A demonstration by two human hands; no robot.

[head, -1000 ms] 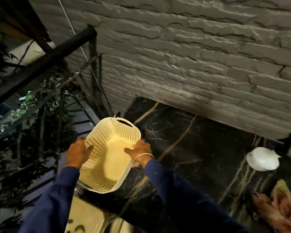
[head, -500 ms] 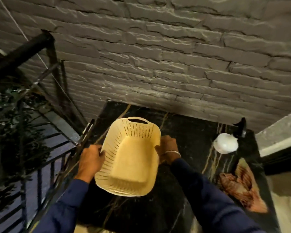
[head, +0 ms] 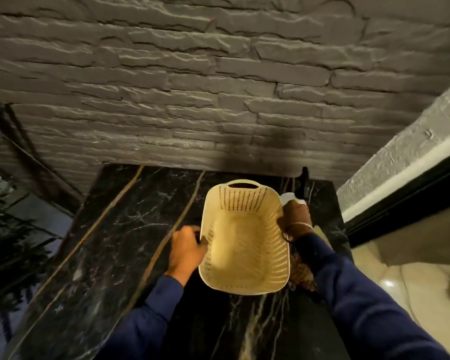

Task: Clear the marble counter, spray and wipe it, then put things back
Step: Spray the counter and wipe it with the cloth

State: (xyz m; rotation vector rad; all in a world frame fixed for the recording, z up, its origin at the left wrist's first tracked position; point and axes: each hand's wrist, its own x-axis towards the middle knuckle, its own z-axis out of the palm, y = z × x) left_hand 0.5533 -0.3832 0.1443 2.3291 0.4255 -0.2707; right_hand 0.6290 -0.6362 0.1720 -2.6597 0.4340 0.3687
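Cream basket (head: pixel 245 245) held between both hands' fingers (head: pixel 202 242) above marble counter (head: pixel 130 224).

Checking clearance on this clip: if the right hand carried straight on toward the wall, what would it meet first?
Probably the white spray bottle, which shows just beyond the right hand gripping the basket rim. Whether they touch is unclear. Its black trigger head and the stone wall lie beyond.

Cream perforated basket (head: pixel 244 245) between left hand (head: pixel 186 246) and right hand (head: pixel 295 219), above black marble counter (head: pixel 130 229).
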